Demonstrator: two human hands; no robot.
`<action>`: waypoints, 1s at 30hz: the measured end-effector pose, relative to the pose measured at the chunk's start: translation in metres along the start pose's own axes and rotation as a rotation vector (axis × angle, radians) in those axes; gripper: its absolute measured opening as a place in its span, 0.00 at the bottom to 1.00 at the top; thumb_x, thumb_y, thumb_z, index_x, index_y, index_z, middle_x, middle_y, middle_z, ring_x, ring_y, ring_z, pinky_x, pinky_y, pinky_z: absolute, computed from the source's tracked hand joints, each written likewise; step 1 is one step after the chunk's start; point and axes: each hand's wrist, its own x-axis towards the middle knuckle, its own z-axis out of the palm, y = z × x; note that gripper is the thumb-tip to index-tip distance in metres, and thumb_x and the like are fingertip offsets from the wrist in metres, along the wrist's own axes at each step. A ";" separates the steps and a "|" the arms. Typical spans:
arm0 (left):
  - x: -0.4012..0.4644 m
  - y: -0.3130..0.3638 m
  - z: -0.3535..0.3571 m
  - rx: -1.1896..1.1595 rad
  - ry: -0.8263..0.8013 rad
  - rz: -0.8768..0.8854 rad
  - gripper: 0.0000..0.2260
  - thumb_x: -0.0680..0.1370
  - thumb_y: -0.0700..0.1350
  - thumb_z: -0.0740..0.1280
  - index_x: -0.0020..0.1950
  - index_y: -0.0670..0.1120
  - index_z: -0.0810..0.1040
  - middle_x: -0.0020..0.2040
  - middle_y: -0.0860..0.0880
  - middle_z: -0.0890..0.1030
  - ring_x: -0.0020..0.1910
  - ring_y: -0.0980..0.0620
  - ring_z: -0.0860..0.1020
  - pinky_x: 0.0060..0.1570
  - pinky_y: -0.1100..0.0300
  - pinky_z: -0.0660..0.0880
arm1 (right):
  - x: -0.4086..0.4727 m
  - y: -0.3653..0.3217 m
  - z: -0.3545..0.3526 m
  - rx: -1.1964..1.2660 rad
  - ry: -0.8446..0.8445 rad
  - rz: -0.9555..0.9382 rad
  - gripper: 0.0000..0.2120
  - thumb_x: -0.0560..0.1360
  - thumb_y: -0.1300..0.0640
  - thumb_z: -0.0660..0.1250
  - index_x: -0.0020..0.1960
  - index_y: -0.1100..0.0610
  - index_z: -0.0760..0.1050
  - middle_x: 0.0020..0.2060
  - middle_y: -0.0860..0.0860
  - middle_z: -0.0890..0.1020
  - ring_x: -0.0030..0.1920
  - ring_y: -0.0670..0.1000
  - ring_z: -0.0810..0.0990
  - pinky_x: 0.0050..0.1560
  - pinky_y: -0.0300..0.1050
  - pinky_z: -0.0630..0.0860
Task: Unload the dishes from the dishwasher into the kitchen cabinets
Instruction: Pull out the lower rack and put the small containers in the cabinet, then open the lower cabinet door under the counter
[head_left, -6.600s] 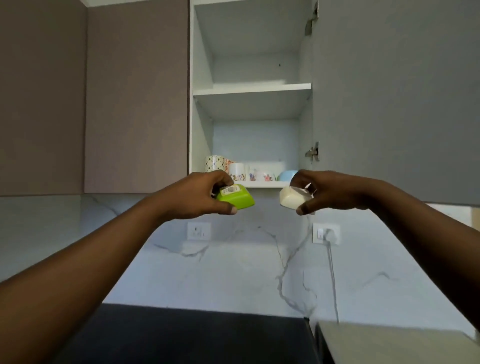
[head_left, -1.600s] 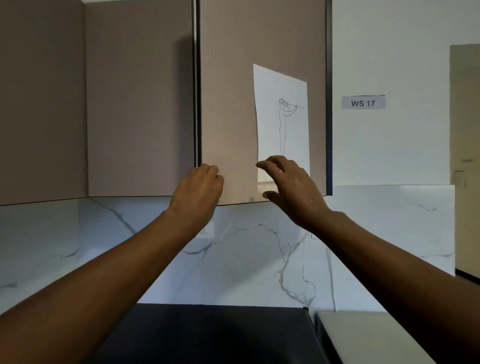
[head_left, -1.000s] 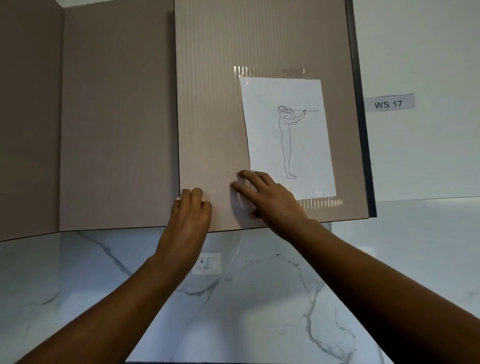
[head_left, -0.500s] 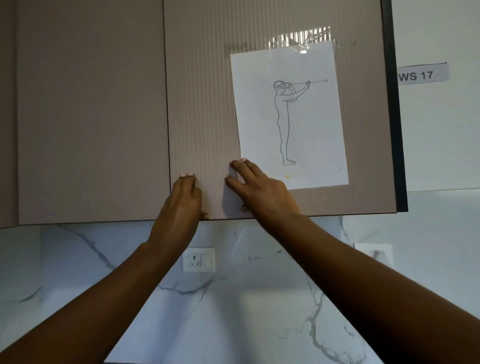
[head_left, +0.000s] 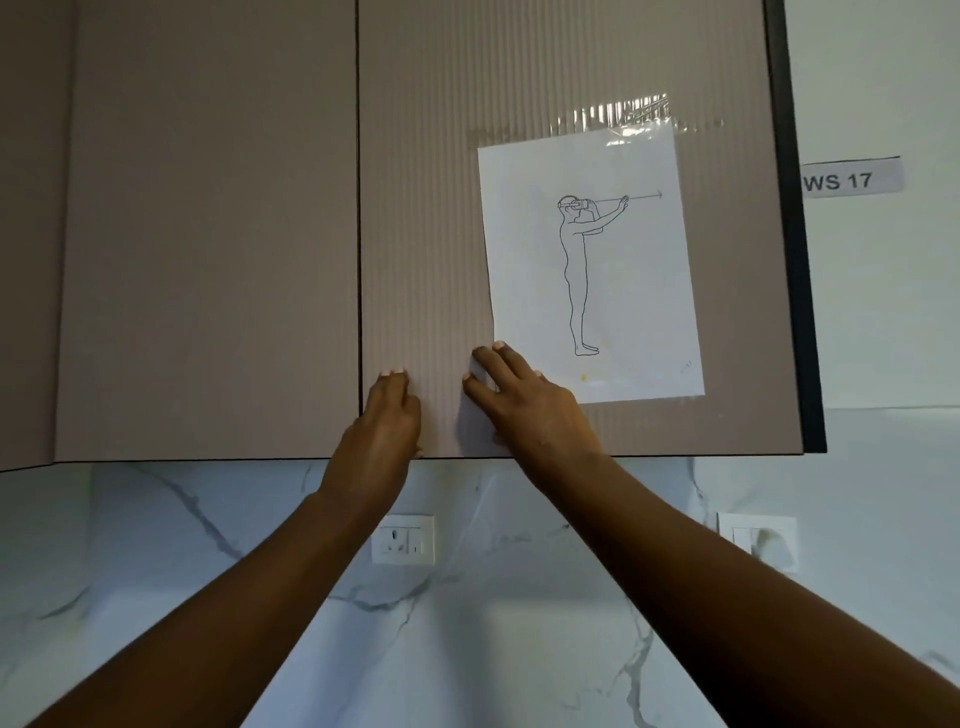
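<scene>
Head view: both hands lie flat against the door (head_left: 426, 234) of the upper cabinet, near its lower edge. The left hand (head_left: 384, 421) presses with straight fingers just right of the seam that splits this door from the next door (head_left: 208, 234). The right hand (head_left: 524, 405) sits beside it, fingers spread and straight, their tips reaching the lower left corner of the sheet (head_left: 589, 265) taped to the door. Neither hand holds anything. The door looks flush with its neighbour, so it appears shut, and no dishes show here; whatever has been put away is hidden behind the door, and the dishwasher is out of sight. Below the door runs a marble wall (head_left: 467, 623) with a socket (head_left: 402, 539) under the left hand and a switch (head_left: 756, 540) to the right; a label (head_left: 852, 179) is stuck on the wall right of the door. The door is a stiff, ribbed panel with no handle in view, so I judge it is best worked by pressing flat or by hooking fingertips under its bottom edge. Dishes yet to come would likely be hard, breakable and perhaps wet, so take them by rim or body with a firm grasp.
</scene>
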 end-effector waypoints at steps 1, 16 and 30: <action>0.000 -0.005 0.000 0.032 -0.019 0.012 0.19 0.66 0.30 0.75 0.55 0.32 0.76 0.63 0.33 0.72 0.55 0.38 0.78 0.42 0.51 0.81 | -0.002 -0.002 0.001 0.001 -0.010 0.001 0.33 0.64 0.61 0.78 0.66 0.57 0.70 0.71 0.57 0.67 0.71 0.59 0.65 0.51 0.52 0.78; -0.156 0.015 -0.012 -0.050 -0.296 -0.168 0.12 0.76 0.44 0.68 0.59 0.43 0.76 0.57 0.45 0.75 0.52 0.46 0.76 0.44 0.56 0.74 | -0.142 -0.094 0.031 0.293 -0.014 0.147 0.29 0.64 0.63 0.77 0.62 0.53 0.72 0.62 0.55 0.75 0.55 0.57 0.78 0.49 0.51 0.76; -0.395 0.102 -0.050 -0.403 -0.471 -0.389 0.06 0.76 0.41 0.67 0.51 0.43 0.76 0.52 0.44 0.75 0.50 0.44 0.75 0.48 0.51 0.72 | -0.377 -0.215 -0.048 0.400 -0.392 0.306 0.22 0.69 0.63 0.71 0.61 0.56 0.74 0.56 0.56 0.76 0.53 0.57 0.77 0.48 0.51 0.76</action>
